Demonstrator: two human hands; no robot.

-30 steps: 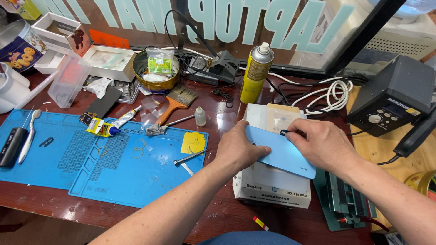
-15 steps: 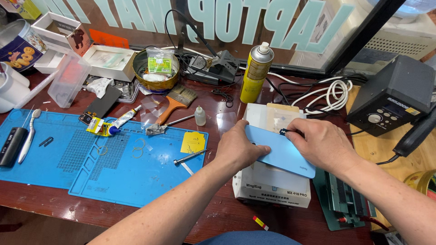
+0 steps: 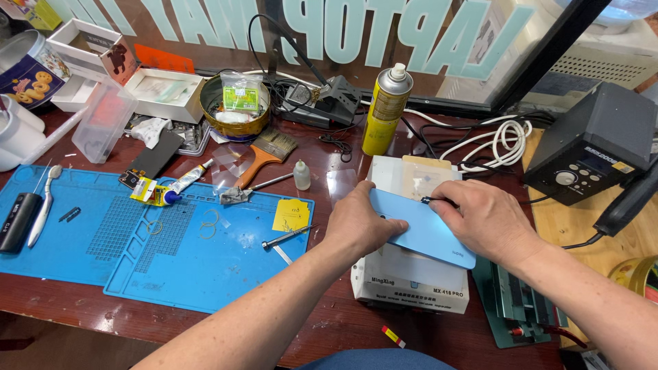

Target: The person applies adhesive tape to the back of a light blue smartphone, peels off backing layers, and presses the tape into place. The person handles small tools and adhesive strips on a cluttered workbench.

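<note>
A light blue phone back (image 3: 425, 231) lies tilted on top of a white box-shaped machine (image 3: 411, 286). My left hand (image 3: 360, 220) presses down on the phone's left end. My right hand (image 3: 483, 219) rests on its right end and pinches a thin dark tool (image 3: 436, 201) against the phone's upper edge. Behind the phone, a white and tan pad (image 3: 419, 175) on the machine's top shows.
A blue work mat (image 3: 137, 264) at left carries tweezers (image 3: 286, 237), a yellow note (image 3: 290, 215), a glue tube (image 3: 164, 193) and a black pen-like tool (image 3: 17, 220). A yellow spray can (image 3: 385, 113), a brush (image 3: 264, 156), a small dropper bottle (image 3: 301, 176), a round tin (image 3: 234, 103) and a dark station box (image 3: 598, 144) stand behind.
</note>
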